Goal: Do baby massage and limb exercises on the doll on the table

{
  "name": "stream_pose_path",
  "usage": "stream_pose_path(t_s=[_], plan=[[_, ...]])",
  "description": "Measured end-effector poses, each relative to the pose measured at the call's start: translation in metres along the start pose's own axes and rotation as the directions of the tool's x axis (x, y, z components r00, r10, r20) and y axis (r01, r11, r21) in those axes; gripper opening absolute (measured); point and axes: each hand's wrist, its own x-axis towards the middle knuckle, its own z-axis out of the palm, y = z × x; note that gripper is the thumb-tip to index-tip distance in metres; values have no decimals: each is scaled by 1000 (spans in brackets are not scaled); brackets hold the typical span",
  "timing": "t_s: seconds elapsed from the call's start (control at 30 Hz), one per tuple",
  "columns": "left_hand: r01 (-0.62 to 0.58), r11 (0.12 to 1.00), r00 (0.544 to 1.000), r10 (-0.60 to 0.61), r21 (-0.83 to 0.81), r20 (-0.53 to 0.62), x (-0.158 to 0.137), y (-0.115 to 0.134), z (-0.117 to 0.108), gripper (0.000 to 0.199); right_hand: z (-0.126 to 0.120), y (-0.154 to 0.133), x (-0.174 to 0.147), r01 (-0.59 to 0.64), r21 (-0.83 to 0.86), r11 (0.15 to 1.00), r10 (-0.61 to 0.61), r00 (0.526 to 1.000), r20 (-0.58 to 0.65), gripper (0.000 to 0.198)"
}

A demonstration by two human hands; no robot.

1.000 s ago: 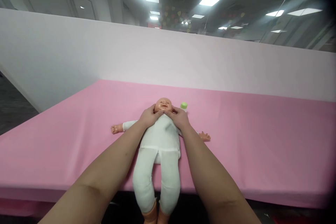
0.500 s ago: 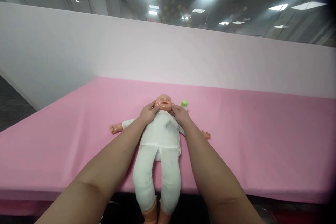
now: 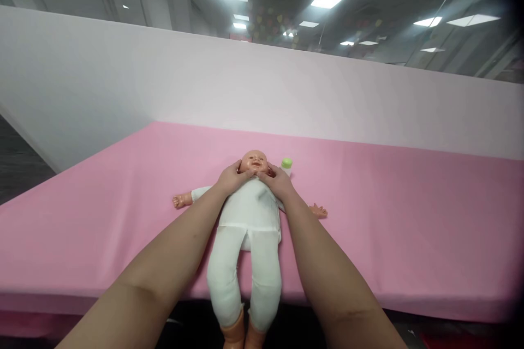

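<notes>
Although bald, a white-bodied doll [image 3: 250, 208]

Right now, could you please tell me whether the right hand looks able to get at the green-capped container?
Probably yes: the green-capped container sits just beyond the right hand, and nothing visible stands between them. That hand is at the doll's head, though, so it would likely have to leave there first.

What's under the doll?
The pink surface shows around the doll and between its thighs; its lower legs overhang the front edge, with a dark area below. Whatever lies directly beneath its back is hidden by its body.
</notes>
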Motion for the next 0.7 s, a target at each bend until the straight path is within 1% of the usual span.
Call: stream_pose_path(t_s=[0.1,0.2,0.37,0.5,0.6,0.7], plan=[[-5,999,1000,4,46,14,-1,0,1,76,2,-3,-3,-73,-49,996,70,996,-64,78],[-22,998,1000,21,65,23,-2,-1,1,74,3,-1,-1,-94,-109,990,82,991,-108,78],[-49,998,999,48,44,26,-4,-2,0,72,3,4,2,-56,-131,990,45,995,-87,65],[-54,998,998,54,26,31,-1,-8,-1,72,1,6,3,-39,-154,987,29,997,-68,56],[-44,998,999,45,-35,32,5,-13,0,73,-2,7,4,-14,-117,993,11,1000,-28,57],[-43,991,998,49,-125,44,9,-15,2,69,-4,8,4,-30,-74,997,28,999,-34,66]])
